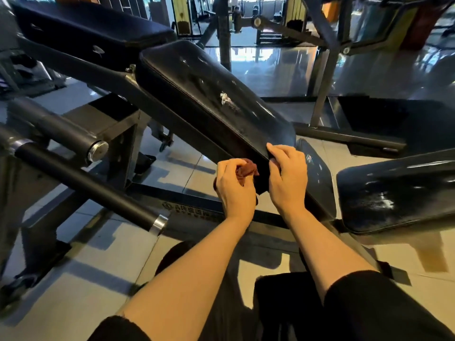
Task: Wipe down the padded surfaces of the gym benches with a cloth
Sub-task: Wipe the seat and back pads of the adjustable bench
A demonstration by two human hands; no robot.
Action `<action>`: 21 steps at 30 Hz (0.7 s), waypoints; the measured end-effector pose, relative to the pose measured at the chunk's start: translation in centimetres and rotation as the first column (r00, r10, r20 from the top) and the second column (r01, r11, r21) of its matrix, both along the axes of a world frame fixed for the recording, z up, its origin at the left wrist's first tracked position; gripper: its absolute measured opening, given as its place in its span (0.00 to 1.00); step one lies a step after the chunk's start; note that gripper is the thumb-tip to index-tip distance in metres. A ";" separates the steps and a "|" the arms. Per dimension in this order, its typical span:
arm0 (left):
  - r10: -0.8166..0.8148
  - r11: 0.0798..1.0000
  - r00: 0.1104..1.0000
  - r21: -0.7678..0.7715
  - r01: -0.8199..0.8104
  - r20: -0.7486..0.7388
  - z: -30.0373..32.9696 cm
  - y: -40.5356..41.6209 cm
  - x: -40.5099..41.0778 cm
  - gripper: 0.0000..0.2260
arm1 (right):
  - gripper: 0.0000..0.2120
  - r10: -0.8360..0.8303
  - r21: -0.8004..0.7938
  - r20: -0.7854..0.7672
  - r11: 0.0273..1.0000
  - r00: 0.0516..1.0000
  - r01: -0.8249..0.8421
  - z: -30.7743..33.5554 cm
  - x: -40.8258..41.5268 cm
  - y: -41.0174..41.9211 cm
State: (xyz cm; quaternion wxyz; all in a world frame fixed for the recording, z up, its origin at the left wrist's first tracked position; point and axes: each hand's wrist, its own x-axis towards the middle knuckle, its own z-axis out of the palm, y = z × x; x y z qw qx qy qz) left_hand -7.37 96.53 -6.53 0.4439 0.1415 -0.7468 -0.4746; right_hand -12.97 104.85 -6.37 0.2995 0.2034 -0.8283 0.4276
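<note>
Left hand [235, 187]: grasping bunched red cloth [247, 168], beside pad's low corner.
Right hand [288, 179]: fingers curled over inclined pad [209, 94] edge.
Obstruction: handle bar [86, 183] left, second pad [398, 193] right.
Room: bare floor tiles [81, 274] below-left.

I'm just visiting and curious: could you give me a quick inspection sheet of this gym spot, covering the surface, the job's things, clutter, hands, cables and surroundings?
Surface: tilted black bench pad, glossy, with a white scuff.
Job's things: dark red cloth, bunched up beside the pad's lower end.
Clutter: nothing seen.
Hands: left hand grips the cloth; right hand holds the pad's lower edge.
Cables: nothing seen.
Surroundings: second black pad at right, metal frame bars at left, shiny tiled floor, more gym machines behind.
</note>
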 end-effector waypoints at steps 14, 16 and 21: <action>0.036 0.999 0.996 0.034 -0.033 -0.077 -1.2 3.2 0.1 0.09 | 0.20 0.171 0.051 0.188 0.982 0.967 -0.184 0.2 1.0 3.7; 0.141 0.989 0.980 0.074 -0.132 -0.138 0.0 3.1 -0.3 0.07 | 0.22 0.203 0.062 0.227 0.973 0.952 -0.223 0.2 1.4 4.2; -0.027 1.000 1.000 0.005 0.027 0.003 0.6 4.1 -0.2 0.09 | 0.24 0.246 0.060 0.282 0.960 0.928 -0.273 -0.1 2.1 5.1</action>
